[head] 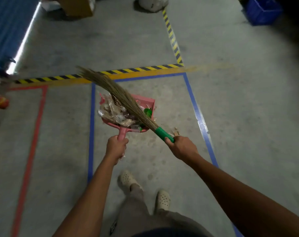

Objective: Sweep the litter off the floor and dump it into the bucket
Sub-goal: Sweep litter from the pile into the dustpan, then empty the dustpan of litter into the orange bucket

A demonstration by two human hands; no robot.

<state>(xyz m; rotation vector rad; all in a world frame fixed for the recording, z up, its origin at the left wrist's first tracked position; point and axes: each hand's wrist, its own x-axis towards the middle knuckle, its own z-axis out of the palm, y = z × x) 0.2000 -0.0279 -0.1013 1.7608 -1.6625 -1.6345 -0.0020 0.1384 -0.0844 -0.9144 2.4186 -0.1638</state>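
My left hand [116,147] grips the pink handle of a pink dustpan [146,101], held above the concrete floor. The pan is piled with litter [114,112]: crumpled clear wrappers, brown scraps and green bits. My right hand [182,147] grips the green handle of a straw broom [118,94], whose bristles lie diagonally across the litter and stick out past the pan to the upper left. A few small brown scraps [176,132] lie on the floor just beside the broom handle. No bucket is clearly in view.
Blue tape [198,115] and red tape [31,151] mark rectangles on the floor, and yellow-black hazard tape [145,68] runs across behind them. A blue crate [263,11], a cardboard box [76,6] and a white sack [153,3] stand at the far edge. My feet [145,189] are below.
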